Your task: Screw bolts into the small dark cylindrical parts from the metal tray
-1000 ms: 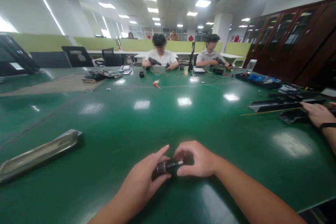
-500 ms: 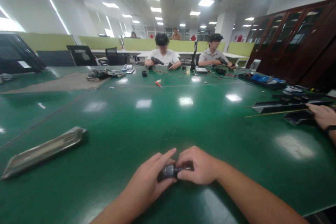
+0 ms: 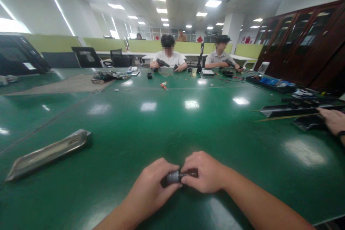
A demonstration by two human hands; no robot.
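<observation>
- Both hands meet low in the middle: the left hand (image 3: 151, 187) curls shut around the dark cylindrical part (image 3: 174, 177), and the right hand (image 3: 205, 174) pinches its thin shaft end between thumb and fingertips.
- The part sits just above the green table (image 3: 188, 129), close to the near edge.
- The pinch on that slim, smooth-looking shaft looks slight. A hard twist or pull could make the fingertips slip off.
- If it drops, a round body on this glossy top could well roll, perhaps off the near edge.
- Fingers cover where shaft meets body, so a crooked fit could go unnoticed.
- The metal tray (image 3: 48, 152) on the left and the co-worker's hand (image 3: 334, 120) on the right lie well apart, so a bump is unlikely.
</observation>
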